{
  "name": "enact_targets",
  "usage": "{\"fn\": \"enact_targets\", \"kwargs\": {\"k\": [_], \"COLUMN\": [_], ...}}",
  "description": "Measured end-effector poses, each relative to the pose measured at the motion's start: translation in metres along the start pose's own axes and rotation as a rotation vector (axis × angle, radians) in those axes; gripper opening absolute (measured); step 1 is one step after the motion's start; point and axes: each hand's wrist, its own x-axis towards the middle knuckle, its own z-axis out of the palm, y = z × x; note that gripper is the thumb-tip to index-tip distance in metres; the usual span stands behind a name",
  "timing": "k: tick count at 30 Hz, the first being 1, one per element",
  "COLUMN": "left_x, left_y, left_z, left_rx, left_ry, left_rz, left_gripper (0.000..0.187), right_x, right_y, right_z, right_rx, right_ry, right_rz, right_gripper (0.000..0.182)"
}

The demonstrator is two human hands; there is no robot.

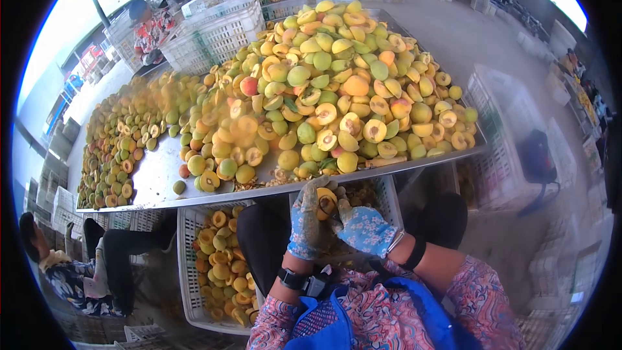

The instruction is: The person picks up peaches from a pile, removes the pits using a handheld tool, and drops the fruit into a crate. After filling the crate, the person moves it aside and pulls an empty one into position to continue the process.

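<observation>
"Where's the cut fruit (327, 201)?"

"Between the gloved hands, just off the near edge of the metal bench (155, 172), over a white crate (390, 202)."

"Which way does it point?"

"Its opened face is towards the camera; the long axis runs roughly from the wearer towards the bench."

"And the hands?"

"The left hand (307, 212) is curled round it, gripping. The right hand (364, 225) is bent close beside it; I can't tell how far closed, or what it holds."
</observation>
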Motion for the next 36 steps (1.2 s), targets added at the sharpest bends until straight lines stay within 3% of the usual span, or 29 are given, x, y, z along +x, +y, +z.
{"fn": "enact_targets", "kwargs": {"k": [3,7,12,15,20,29,36], "left_x": [0.004,-0.001,0.01,0.012,0.012,0.013,0.015], "left_y": [-0.005,0.0,-0.001,0.003,0.001,0.012,0.008], "left_z": [-0.005,-0.001,-0.014,-0.013,-0.026,-0.018,-0.027], "left_rx": [0.098,0.185,0.083,0.01,0.191,0.505,0.521], "left_ry": [0.03,0.094,0.023,0.04,-0.018,-0.032,-0.039], "left_rz": [0.034,0.001,-0.042,-0.044,-0.144,-0.19,-0.237], "left_gripper": [0.046,0.049,0.057,0.059,0.063,0.064,0.058], "right_x": [0.004,0.004,0.007,0.004,0.004,0.003,0.006], "right_y": [0.004,0.004,0.005,0.004,0.016,0.021,0.025], "right_z": [0.011,0.014,-0.004,-0.001,0.002,-0.007,-0.009], "right_rx": [0.291,0.279,0.145,0.009,-0.15,-0.23,-0.221], "right_ry": [0.025,-0.007,-0.033,0.116,0.145,0.004,-0.115], "right_rz": [0.061,0.066,0.014,-0.025,-0.143,-0.178,-0.127], "right_gripper": [0.047,0.048,0.049,0.046,0.041,0.037,0.038]}}
